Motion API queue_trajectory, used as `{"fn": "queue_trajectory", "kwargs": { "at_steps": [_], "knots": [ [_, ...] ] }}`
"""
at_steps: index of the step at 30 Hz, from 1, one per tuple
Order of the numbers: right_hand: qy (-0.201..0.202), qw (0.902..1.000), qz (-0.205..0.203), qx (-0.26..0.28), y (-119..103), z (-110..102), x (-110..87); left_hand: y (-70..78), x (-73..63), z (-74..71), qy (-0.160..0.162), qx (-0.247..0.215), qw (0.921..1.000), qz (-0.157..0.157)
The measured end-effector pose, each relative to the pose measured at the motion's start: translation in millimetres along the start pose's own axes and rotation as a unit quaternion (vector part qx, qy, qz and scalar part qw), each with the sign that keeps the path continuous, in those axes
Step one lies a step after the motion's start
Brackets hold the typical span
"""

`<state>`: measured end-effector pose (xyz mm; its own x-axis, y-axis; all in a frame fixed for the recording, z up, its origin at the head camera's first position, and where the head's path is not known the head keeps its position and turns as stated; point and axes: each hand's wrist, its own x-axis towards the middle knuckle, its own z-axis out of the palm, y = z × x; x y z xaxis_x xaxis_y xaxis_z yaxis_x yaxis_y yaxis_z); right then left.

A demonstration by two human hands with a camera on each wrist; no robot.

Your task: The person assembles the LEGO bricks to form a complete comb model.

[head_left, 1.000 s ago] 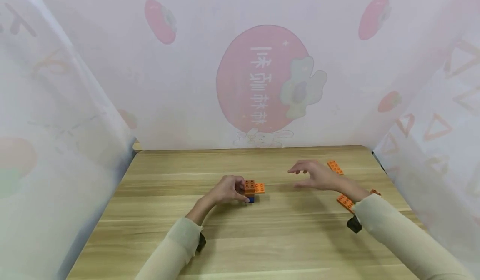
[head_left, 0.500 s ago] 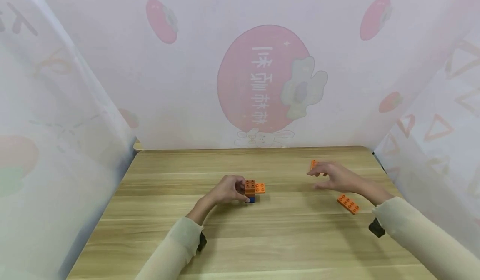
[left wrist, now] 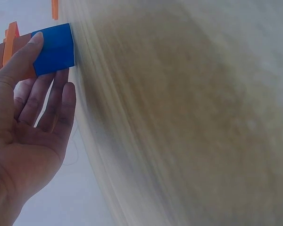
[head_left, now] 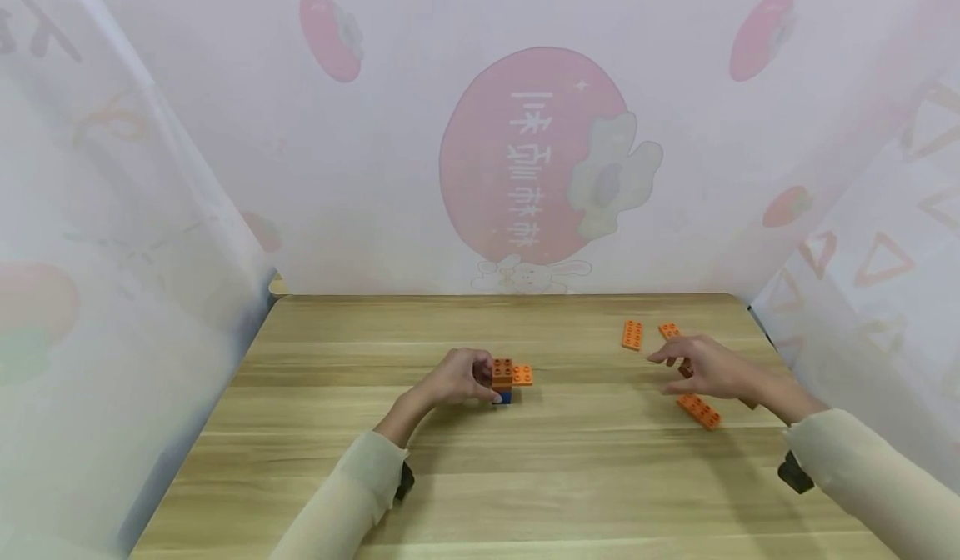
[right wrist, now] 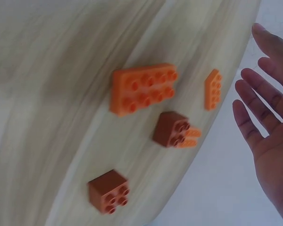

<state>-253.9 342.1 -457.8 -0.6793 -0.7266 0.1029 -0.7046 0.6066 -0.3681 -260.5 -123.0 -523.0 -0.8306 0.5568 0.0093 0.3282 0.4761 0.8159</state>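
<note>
My left hand [head_left: 457,377] pinches a small stack of toy building bricks [head_left: 502,370] at the middle of the table. At the bottom of the stack is a blue brick [left wrist: 55,49], with brown bricks above it and an orange plate [head_left: 523,374] sticking out to the right. The thumb [left wrist: 35,40] lies against the blue brick. Over the loose bricks on the right hovers my right hand [head_left: 708,367], fingers spread and holding nothing. Below it lie a brown brick [right wrist: 170,129] and an orange plate [head_left: 699,412] with two rows of studs.
Two more orange plates, a left one [head_left: 632,335] and a right one [head_left: 669,331], lie farther back. A second brown brick [right wrist: 108,190] is mostly covered by the right wrist in the head view. White printed sheets [head_left: 375,168] enclose the wooden table [head_left: 360,318].
My right hand has moved right, away from the stack and over the loose bricks, uncovering the back-left orange plate. My left hand keeps its grip on the stack in about the same place.
</note>
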Motion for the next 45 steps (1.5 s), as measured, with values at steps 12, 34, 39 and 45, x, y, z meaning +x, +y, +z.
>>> {"fn": "queue_trajectory", "kwargs": {
  "at_steps": [12, 34, 39, 45],
  "knots": [
    [-0.017, 0.9989, 0.036, 0.024, 18.5, 6.9, -28.6, -0.1, -0.7, 0.4, 0.004, 0.011, 0.9999, 0.001],
    [0.041, 0.9989, 0.022, 0.001, 33.2, 31.5, -61.0, -0.7, 0.1, -0.4, -0.001, 0.001, 1.0, -0.005],
    [0.051, 0.9982, 0.031, -0.003, 34.2, 36.2, -65.2, -0.7, -0.1, 0.0, 0.001, 0.006, 0.9999, -0.009],
    [0.049, 0.9978, 0.044, 0.006, 35.4, 40.3, -69.1, 0.5, 0.1, -0.3, 0.002, 0.011, 0.9999, -0.006]
  ]
}}
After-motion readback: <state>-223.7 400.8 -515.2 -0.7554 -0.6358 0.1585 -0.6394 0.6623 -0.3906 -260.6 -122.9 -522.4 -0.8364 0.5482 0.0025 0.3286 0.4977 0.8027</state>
